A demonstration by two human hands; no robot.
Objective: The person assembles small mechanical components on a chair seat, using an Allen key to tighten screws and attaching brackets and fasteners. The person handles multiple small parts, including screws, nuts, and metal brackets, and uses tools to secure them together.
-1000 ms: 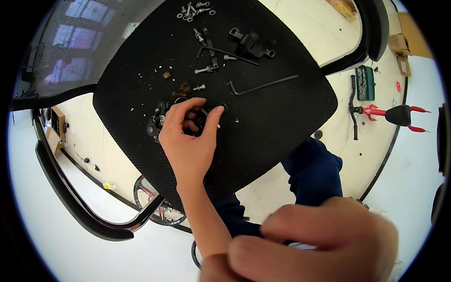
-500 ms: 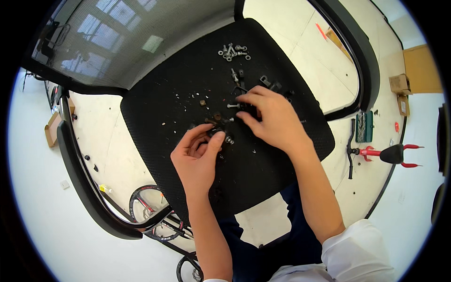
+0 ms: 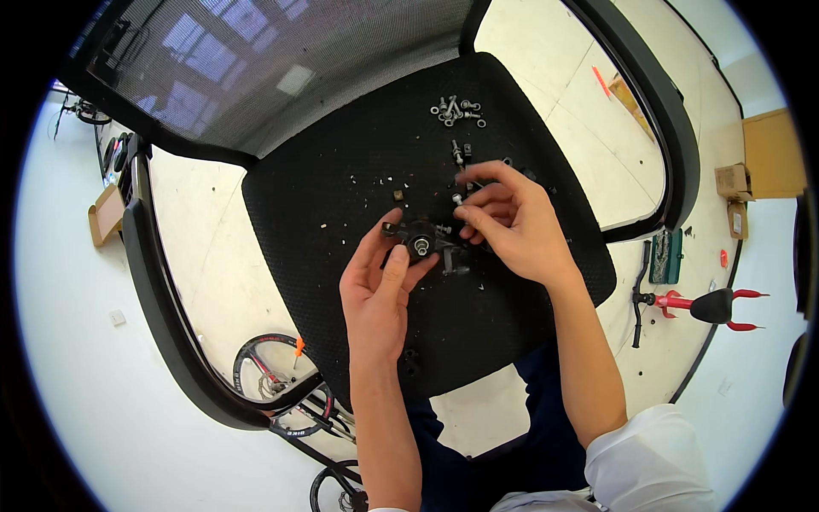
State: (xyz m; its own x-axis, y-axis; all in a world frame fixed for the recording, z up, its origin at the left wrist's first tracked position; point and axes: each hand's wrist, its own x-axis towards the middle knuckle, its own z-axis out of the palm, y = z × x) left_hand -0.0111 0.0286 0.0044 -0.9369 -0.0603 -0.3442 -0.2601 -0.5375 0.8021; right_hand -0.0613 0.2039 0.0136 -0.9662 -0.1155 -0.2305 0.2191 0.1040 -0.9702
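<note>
My left hand [image 3: 380, 286] holds a black mechanical part [image 3: 420, 241] with a silver bolt through its middle, gripped between thumb and fingers above the black chair seat [image 3: 341, 188]. Just right of it, my right hand [image 3: 512, 218] pinches a small silver bolt [image 3: 457, 199] near the thumb tip; the index finger is blurred. Past the right fingers lies a longer silver bolt [image 3: 457, 152]. Farther back is a heap of silver bolts and washers [image 3: 456, 111]. A small brown block [image 3: 397, 196] sits beyond my left fingertips, beside white specks. Dark parts behind my right hand are partly hidden.
Black armrests [image 3: 175, 324] flank the seat, and a mesh backrest [image 3: 299, 51] rises behind it. On the floor are a bicycle wheel [image 3: 243, 367], a red fork with a black saddle [image 3: 712, 280], a green tool case [image 3: 665, 256] and cardboard boxes [image 3: 734, 183].
My left hand has raised and turned the black part, so its silver bolt shows. The small bolt by my right fingers now stands on end in their pinch. The whole view has shifted slightly.
</note>
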